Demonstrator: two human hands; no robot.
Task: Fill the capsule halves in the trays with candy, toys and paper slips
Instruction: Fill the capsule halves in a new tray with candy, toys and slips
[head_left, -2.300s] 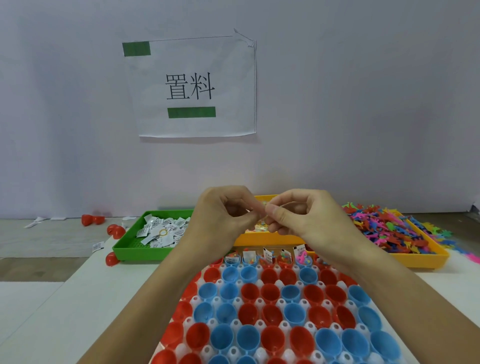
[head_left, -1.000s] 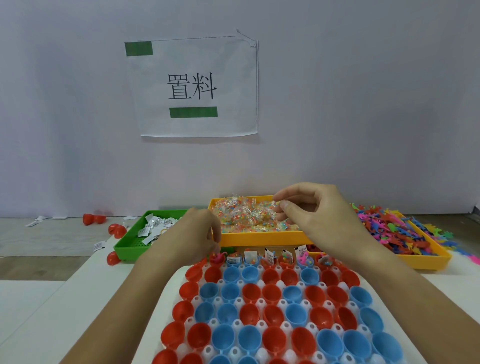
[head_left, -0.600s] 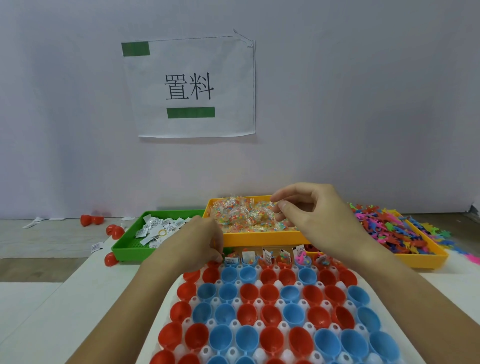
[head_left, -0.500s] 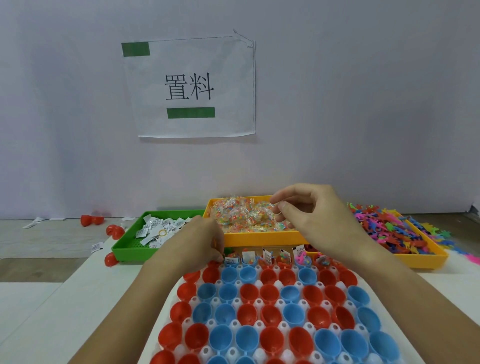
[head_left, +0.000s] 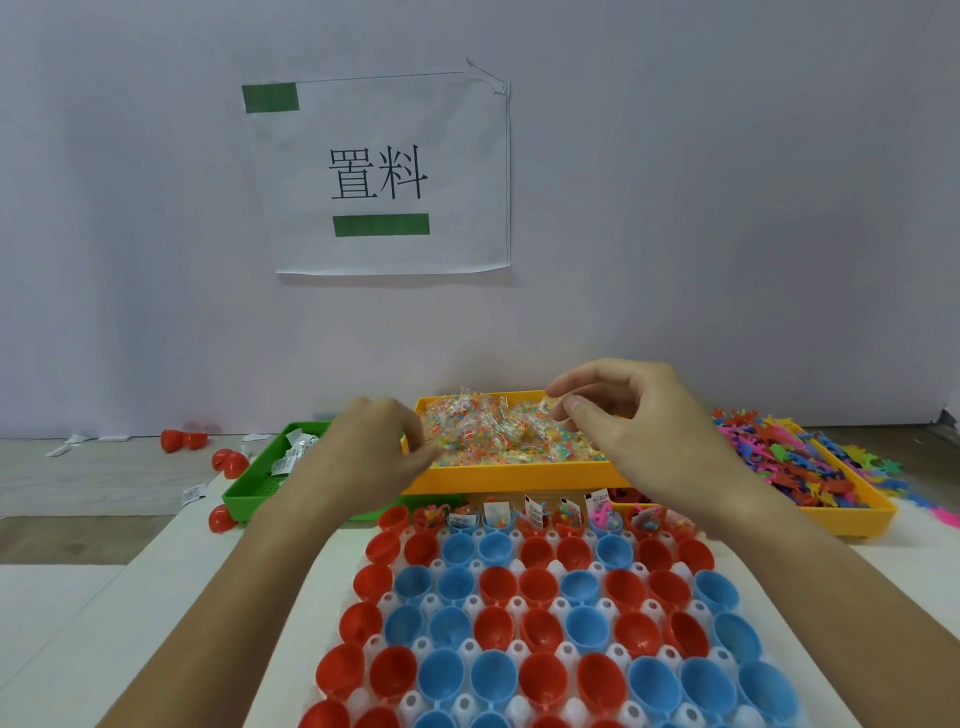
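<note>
- Your right hand (head_left: 631, 415) hovers over the orange plastic tray of clear-wrapped candy packets (head_left: 498, 434), thumb and forefinger curled toward each other just above the heap; whether a packet is already pinched between them you cannot tell from here.
- Your left hand (head_left: 371, 449) is blurred at the near-left corner of the same tray, fingers bent at the candy's edge; its grip cannot be read either.
- Slippery wrappers cling together, so a pinch may lift two packets, and one could drop short onto the white moulded holder tray (head_left: 519, 605).
- Only the far row of red and blue plastic capsule halves (head_left: 519, 587) carries candy, toys and upright paper slips (head_left: 532, 505). It sits right under your wrists, so a low sweep back could knock those slips over or tip a filled half.
- Every nearer row looks empty, so most of the filling is ahead; working far-to-near keeps your arms off finished cups.
- Your left forearm crosses the green plastic tray of paper slips (head_left: 254, 493), and a careless drag could nudge it.
- Mixed-colour plastic toys (head_left: 810, 467) spill past the second orange tray (head_left: 857, 514) on the right; a rushed grab there may scatter more.
</note>
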